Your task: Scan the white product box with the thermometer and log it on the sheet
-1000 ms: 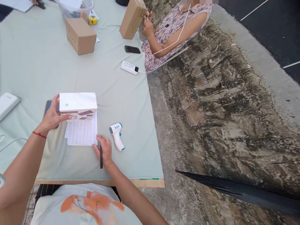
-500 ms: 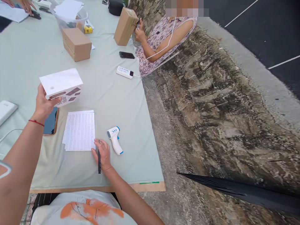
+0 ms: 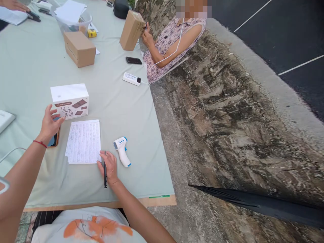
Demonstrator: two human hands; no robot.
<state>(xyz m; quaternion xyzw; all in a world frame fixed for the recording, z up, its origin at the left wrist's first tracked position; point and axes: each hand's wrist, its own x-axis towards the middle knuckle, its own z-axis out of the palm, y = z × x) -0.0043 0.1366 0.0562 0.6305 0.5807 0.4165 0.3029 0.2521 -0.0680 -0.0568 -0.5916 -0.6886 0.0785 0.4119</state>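
A white box with brown print stands on the table beyond the papers. My left hand is at its near left corner, fingers spread, and the thumb is close to the box; whether it touches I cannot tell. Under that hand lies a phone in an orange-brown case, partly hidden. My right hand rests by the right edge of the printed sheets, with a black pen held in its fingers. Just right of it lies a white and blue infrared thermometer.
Farther back are two brown cardboard boxes, a clear plastic basin with papers, a black phone and a white device. A person sits at the right edge. Another person's hand is at top left. A white device lies left.
The white box has come down onto the table, and my left hand has loosened from it, fingers now apart. My right hand has kept its place with the pen. The view has shifted slightly.
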